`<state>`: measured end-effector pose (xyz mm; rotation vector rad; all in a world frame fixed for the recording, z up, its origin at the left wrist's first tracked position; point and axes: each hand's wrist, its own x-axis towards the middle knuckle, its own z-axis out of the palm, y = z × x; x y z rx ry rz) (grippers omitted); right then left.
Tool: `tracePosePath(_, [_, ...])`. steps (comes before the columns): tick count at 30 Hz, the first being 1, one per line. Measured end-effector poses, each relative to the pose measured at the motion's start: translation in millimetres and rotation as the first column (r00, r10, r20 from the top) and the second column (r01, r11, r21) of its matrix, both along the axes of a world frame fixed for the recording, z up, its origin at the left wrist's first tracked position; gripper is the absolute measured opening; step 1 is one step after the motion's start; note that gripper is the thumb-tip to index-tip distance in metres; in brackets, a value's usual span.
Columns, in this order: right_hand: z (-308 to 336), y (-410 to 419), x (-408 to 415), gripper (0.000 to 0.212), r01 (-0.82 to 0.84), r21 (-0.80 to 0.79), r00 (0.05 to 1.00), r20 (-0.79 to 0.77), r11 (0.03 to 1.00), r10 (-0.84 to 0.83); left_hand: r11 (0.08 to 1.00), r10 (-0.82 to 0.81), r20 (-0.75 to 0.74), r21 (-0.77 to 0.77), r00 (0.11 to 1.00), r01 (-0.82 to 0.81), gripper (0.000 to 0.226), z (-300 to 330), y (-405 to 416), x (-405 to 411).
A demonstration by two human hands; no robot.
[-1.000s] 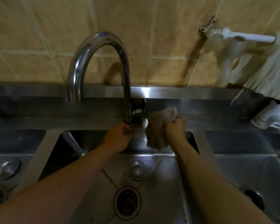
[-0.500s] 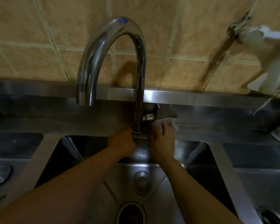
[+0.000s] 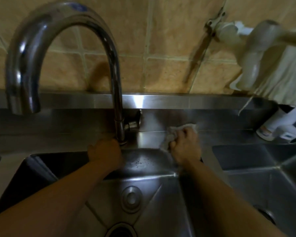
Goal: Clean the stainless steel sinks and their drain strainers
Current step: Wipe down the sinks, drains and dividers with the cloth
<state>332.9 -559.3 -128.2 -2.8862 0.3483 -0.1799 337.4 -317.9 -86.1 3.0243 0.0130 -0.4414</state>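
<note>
- The right hand is curled round a bunched grey cloth, pressing it on the steel ledge behind the middle sink, just right of the faucet; the cloth touches the ledge near where it meets the backsplash
- The left hand rests at the faucet base, its fingers on the far side and out of sight; whether they grip the base or merely touch it, I cannot tell
- Progress, as a judgement: the wiping is on the back ledge, not yet in the basins; dark specks lie on the middle sink's far wall, so that basin looks unfinished; its drain strainer at the near edge seems untouched
- Left to do: likely the basin walls and floors, the strainers, and the right sink
- Hard to make out: the middle strainer is cut off by the bottom edge; the right sink's drain is partly behind the right forearm; the left basin barely enters the view; the pale items hanging at far right are blurred
</note>
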Motion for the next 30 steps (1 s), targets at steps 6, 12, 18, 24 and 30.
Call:
tracePosePath(6, [9, -61, 10, 0.054, 0.274, 0.059, 0.958, -0.103, 0.96, -0.267, 0.998, 0.007, 0.008, -0.056, 1.0, -0.007, 0.032, 2, -2, 0])
tracePosePath(12, [-1, -5, -1, 0.055, 0.127, 0.007, 0.989, -0.071, 0.992, -0.126, 0.994, 0.016, 0.238, -0.105, 0.971, 0.009, 0.048, 8, -24, -19])
tracePosePath(18, [1, 22, -2, 0.051, -0.14, -0.003, 0.989, -0.039, 0.99, 0.14, 0.959, -0.277, 0.172, -0.008, 0.945, 0.283, 0.053, -4, -85, -14])
tracePosePath(24, [8, -61, 3, 0.053, 0.138, 0.006, 0.984, -0.11, 0.99, -0.137, 0.95, -0.274, 0.209, 0.209, 0.939, 0.231, 0.037, -13, -100, -6])
tracePosePath(30, [3, -134, 8, 0.054, 0.318, 0.061, 0.946, -0.078, 0.946, -0.313, 0.948, -0.237, 0.226, 0.268, 0.945, 0.173, 0.029, -16, -114, -1])
